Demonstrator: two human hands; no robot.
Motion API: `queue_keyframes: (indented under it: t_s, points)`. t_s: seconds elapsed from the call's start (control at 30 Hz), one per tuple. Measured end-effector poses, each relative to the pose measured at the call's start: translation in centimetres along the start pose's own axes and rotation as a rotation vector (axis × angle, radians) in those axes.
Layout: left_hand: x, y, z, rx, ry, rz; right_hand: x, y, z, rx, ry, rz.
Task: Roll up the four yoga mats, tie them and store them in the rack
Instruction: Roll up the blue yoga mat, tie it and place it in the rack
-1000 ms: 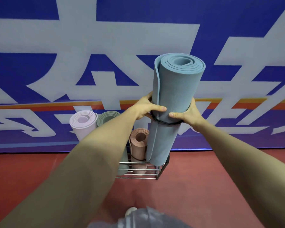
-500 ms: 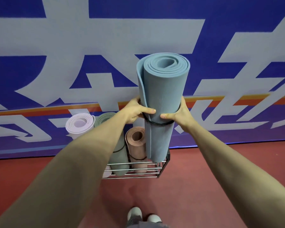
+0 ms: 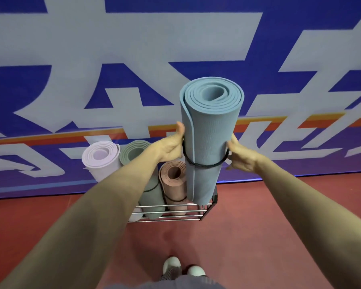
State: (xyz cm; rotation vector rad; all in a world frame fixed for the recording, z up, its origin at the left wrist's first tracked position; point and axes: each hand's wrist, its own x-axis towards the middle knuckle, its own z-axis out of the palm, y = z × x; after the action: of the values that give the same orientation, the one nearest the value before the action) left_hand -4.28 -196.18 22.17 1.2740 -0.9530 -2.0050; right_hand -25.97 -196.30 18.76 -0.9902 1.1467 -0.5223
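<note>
head | left hand (image 3: 171, 147), right hand (image 3: 242, 157): fingers hidden behind blue mat (image 3: 211, 130)

**Views:** one, a wide-angle head camera worn by the person.

**Position:** standing height, above both arms, which run up from the bottom corners to the left hand (image 3: 170, 147) and right hand (image 3: 241, 158) near mid-frame.

**Facing:** forward and steeply down. The shoes (image 3: 172, 265) are at the bottom edge, the rack (image 3: 171, 215) is beyond them on the red floor (image 3: 279, 226), and the blue banner wall (image 3: 71, 59) fills the upper half.

**Nearness:** the hands are at arm's reach and the rack is near the feet.

**Optics:** the wall's base line bows, probably from lens distortion.
</note>
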Motion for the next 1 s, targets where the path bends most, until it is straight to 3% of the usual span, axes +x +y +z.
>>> queue_keyframes:
  t_s: [0.13,0.3,0.47,0.7,1.0]
  points:
    - [1.2,0.8,0.1,-0.26,0.111,-0.07,0.4,-1.4,-0.6,0.169,0.134,0.098]
    - [1.0,3.0,2.2,-0.296,0.281,-0.197,1.3,-2.4,2.2,0.299,0.226,0.168]
    - [1.8,2.9,2.8,-0.335,0.342,-0.211,2.0,-4.2,3.4,0.442,0.311,0.276]
    - [1.2,4.1,3.0,-0.537,0.465,-0.123,4.1,-6.5,3.4,0.39,0.292,0.137]
    - [2.6,2.0,6.8,-0.611,0.598,-0.165,4.9,-1.8,1.3,0.348,0.308,0.168]
